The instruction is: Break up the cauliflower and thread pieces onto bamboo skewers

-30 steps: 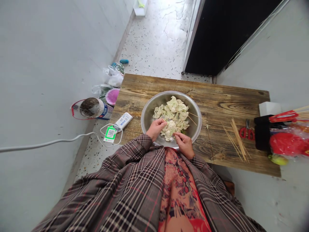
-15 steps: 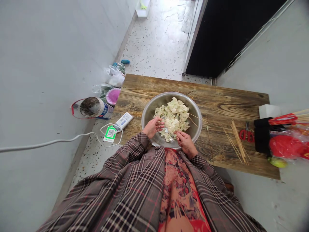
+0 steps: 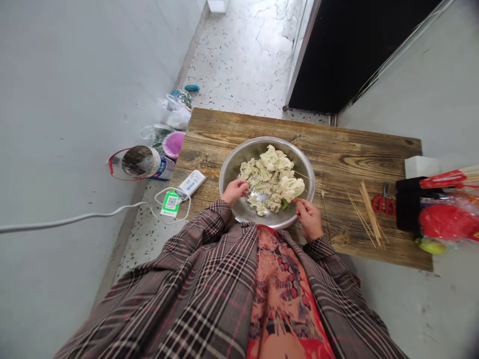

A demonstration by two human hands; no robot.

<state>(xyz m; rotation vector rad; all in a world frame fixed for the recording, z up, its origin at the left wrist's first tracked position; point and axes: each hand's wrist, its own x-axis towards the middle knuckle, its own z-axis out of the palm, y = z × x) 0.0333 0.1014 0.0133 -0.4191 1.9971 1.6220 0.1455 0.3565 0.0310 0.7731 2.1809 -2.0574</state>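
Note:
A wide steel bowl (image 3: 229, 162) stands on the wooden table, with pale cauliflower florets (image 3: 262, 172) heaped inside. Over the bowl's right side, my right hand (image 3: 310, 218) pinches a large cauliflower floret (image 3: 292, 188) by its lower end. Whether a stick runs through that floret cannot be made out. My left hand (image 3: 235, 192) is at the bowl's left rim, its fingers curled together; anything between them is hidden. A thin wooden skewer (image 3: 309, 178) pokes out of the heap across the right rim.
Loose wooden skewers (image 3: 370, 214) and red-handled scissors (image 3: 383, 203) lie on the table's right. Beyond them are a black holder (image 3: 407, 209) and a white box (image 3: 422, 169). A white device (image 3: 192, 183) with a cable lies left. A bucket (image 3: 140, 163) stands beside the table.
My right hand has moved right with the cauliflower floret, away from my left hand. My left hand's fingers, spread before, have curled in. The view has shifted slightly.

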